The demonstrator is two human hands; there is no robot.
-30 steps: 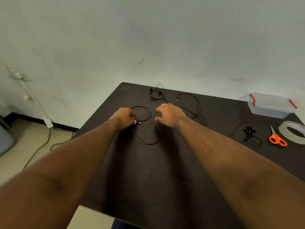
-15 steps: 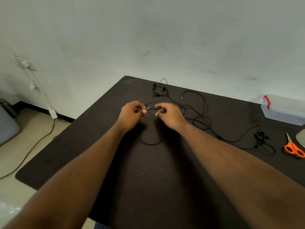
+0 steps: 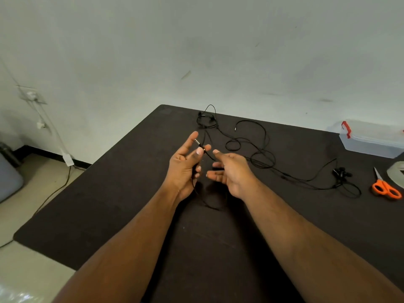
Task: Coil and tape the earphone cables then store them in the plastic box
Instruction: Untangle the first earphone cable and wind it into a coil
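While left hand (image 3: 185,165) pinches, two earphone cables (image 3: 260,149).

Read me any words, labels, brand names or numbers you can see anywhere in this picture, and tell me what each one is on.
No readable text in this view.
Clear plastic box with red latches: no label visible.
Orange-handled scissors: no marking legible.
Roll of clear tape, cut off by the frame edge: nothing readable.
Black earphone cables and the metal jack plug held in the left hand: too small to show any print.

No text, label, brand or number is readable anywhere.
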